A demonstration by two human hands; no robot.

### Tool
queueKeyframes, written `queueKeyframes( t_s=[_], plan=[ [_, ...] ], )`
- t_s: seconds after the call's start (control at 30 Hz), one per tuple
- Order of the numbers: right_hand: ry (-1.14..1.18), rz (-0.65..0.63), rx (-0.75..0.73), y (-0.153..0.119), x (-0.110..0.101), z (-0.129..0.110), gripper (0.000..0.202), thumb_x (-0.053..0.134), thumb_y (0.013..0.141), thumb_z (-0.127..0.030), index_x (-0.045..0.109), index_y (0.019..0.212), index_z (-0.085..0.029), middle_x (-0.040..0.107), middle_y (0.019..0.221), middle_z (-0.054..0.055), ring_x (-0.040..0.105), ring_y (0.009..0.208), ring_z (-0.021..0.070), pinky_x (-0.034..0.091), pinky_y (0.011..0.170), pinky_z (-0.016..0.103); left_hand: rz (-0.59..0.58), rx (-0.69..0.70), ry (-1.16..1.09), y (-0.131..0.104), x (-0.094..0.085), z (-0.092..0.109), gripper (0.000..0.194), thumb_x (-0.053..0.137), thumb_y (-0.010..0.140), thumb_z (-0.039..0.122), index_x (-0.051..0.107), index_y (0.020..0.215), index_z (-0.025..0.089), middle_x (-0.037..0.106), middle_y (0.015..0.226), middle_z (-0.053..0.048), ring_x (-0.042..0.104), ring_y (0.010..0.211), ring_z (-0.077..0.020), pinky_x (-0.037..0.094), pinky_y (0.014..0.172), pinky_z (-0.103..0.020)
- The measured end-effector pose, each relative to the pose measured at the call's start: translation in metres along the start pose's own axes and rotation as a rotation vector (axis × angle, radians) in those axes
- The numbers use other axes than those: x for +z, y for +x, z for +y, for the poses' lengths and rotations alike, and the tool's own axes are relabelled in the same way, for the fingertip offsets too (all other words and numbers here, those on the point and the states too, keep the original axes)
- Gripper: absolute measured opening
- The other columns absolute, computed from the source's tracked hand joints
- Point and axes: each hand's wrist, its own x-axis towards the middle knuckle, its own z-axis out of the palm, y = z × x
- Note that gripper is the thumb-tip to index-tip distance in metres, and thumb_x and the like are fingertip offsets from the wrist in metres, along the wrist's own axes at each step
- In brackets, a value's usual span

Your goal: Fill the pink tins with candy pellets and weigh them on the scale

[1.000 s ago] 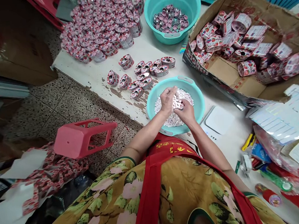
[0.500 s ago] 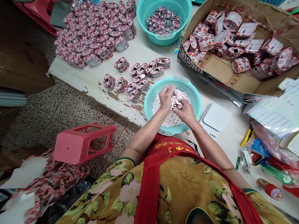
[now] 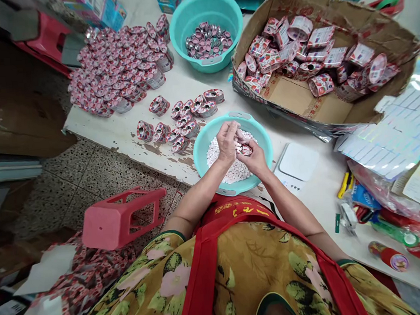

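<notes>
Both hands are over a turquoise basin (image 3: pixel 268 145) that holds small white pellets (image 3: pixel 215 152). My right hand (image 3: pixel 254 158) is wrapped round a small oval tin (image 3: pixel 246 150) with a red and white printed side, its top facing up. Just left of the tin, my left hand (image 3: pixel 226 139) is cupped with fingers bent together over white pellets at the tin's edge. On the table to the left stand several similar tins (image 3: pixel 159 105) with dark round openings.
A large cluster of tins (image 3: pixel 115 68) covers the back left. Behind sits another turquoise basin (image 3: pixel 209 66) of small round caps (image 3: pixel 208 40). A cardboard box (image 3: pixel 296 107) of tins is at the right, with a white scale (image 3: pixel 299 161) nearer. A pink stool (image 3: pixel 102 227) lies below left.
The view has shifted, so the basins and box appear further left. My left hand's fingers have closed in over the pellets, and the tin's top shows more clearly in my right hand.
</notes>
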Motion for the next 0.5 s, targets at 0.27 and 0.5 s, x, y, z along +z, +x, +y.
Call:
queueKeyframes(
  t_s=[0.27,0.5],
  plan=[
    [0.099,0.027,-0.068,0.002,0.005,0.014,0.036,0.072,0.067,-0.035,0.068,0.1,-0.022,0.07,0.104,0.004,0.063,0.102,0.0247,0.049,0.1,0.041,-0.042,-0.071,0.064,-0.006,0.003,0.007,0.044,0.064,0.091,0.063,0.056,0.082,0.02,0.048,0.054,0.005,0.05,0.048,-0.0093,0.039,0.044,-0.022],
    [0.131,-0.001,-0.077,0.001,-0.007,0.029,0.045,0.079,0.069,-0.033,0.072,0.113,-0.024,0.07,0.113,0.006,0.062,0.112,0.0262,0.044,0.108,0.044,-0.008,-0.08,0.148,0.009,-0.025,0.02,0.038,0.066,0.089,0.058,0.056,0.081,0.022,0.042,0.055,0.006,0.036,0.043,-0.0073,0.025,0.041,-0.022]
  ],
)
